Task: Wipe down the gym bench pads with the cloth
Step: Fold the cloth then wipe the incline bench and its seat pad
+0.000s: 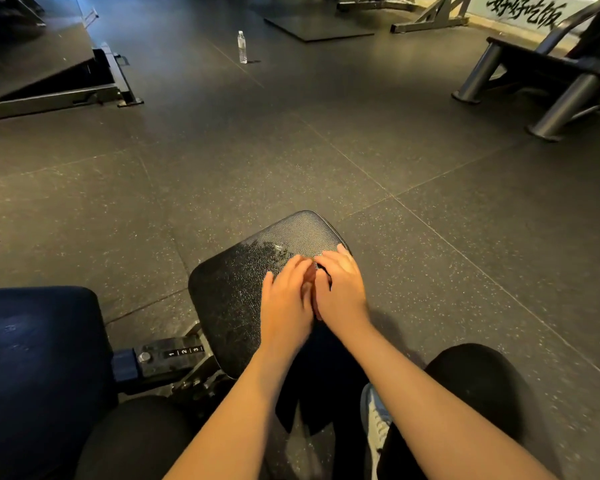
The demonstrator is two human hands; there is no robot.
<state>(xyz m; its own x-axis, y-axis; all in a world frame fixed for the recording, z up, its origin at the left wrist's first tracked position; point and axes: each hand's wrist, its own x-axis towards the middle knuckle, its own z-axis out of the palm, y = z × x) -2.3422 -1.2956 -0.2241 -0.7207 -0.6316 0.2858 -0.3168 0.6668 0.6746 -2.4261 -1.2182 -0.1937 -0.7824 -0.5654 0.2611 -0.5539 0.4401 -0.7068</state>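
Step in hand: wiping of the seat pad [229,299]. This is judged from the hands and from a wet, glistening patch [267,251] seen on the far half of the pad.

Both hands are laid side by side on the right part of the pad, touching each other. The cloth [310,278] is seen only as a reddish-brown strip between them; the rest is hidden under the palms. A dark piece of fabric [305,393] hangs below the wrists at the near edge of the pad. Whether it belongs to the cloth cannot be told.

Grip: the right hand [342,289] is spread flat, fingers straight and reaching to the pad's far right edge, so the cloth is pressed down and not clutched. The left hand [286,299] is blurred. Its fingers lie over the cloth, but whether they are curled round it cannot be told.

Progress: the left part of the seat pad looks dry and is judged unwiped. A second pad [32,358], dark blue, lies to the left beyond the numbered adjuster [184,351] and is not touched by either hand.

Next move, as judged: the cloth is to be pushed leftward across the dry area under even downward pressure. The cloth is to be kept flat beneath the palms so that it does not bunch or slip off the rounded edge.
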